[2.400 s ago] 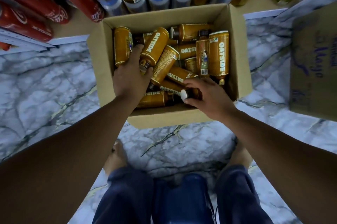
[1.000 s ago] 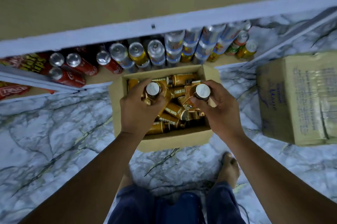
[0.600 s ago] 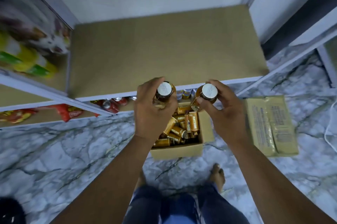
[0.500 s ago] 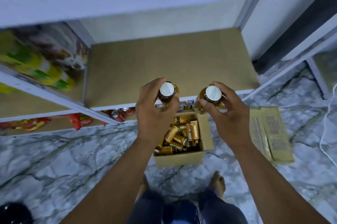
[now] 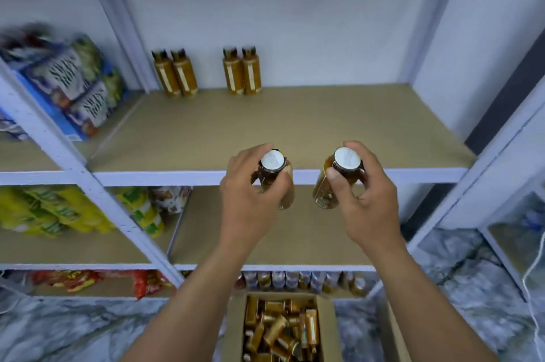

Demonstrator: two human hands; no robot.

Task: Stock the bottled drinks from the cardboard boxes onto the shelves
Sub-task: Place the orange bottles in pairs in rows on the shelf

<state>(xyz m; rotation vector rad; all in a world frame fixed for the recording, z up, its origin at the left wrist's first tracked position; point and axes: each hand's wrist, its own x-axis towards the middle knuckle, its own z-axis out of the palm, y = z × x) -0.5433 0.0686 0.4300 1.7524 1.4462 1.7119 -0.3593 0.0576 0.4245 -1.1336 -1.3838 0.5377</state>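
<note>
At 6 o'clock, nearest the person, an open brown cardboard box sits on the grey marble floor, holding a loose heap of amber bottles with gold labels. Above it, the left hand curls fingers and thumb round the neck of an upright amber white-capped bottle. The right hand grips a matching second bottle the same way, just beside it at 3 o'clock. Both are held in front of the white front edge of the tan shelf board. At the back of that board, one upright pair of amber bottles stands at 11 o'clock and another pair at 12 o'clock, against the white wall.
</note>
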